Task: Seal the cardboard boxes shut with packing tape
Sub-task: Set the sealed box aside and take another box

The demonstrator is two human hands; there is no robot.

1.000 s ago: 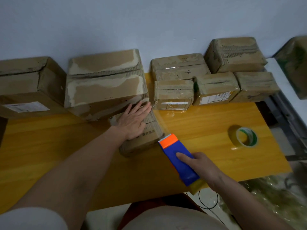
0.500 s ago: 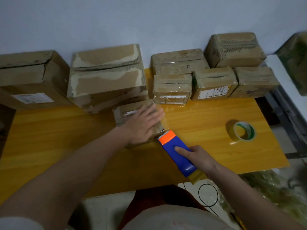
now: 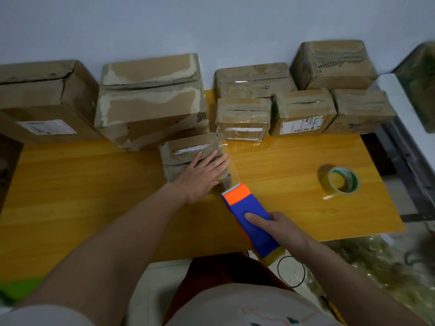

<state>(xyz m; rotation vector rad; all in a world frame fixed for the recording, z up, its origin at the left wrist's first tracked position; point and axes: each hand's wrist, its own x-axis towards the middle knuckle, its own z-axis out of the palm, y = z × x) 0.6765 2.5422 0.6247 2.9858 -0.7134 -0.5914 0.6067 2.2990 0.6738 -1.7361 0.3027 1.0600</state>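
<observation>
8 cardboard boxes (image 3: 190,158), 1 tape dispenser (image 3: 250,218), 1 tape roll (image 3: 341,181), 2 hands (image 3: 202,175)

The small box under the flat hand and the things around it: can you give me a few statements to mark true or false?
1. The left hand lies flat on the small box. True.
2. The right hand holds scissors. False: it grips a blue and orange tape dispenser.
3. A clear strip of tape runs from the dispenser to the small box. True.
4. The spare tape roll sits on top of a box. False: it lies on the yellow table, right of the dispenser.
5. Other boxes line the wall. True.
</observation>
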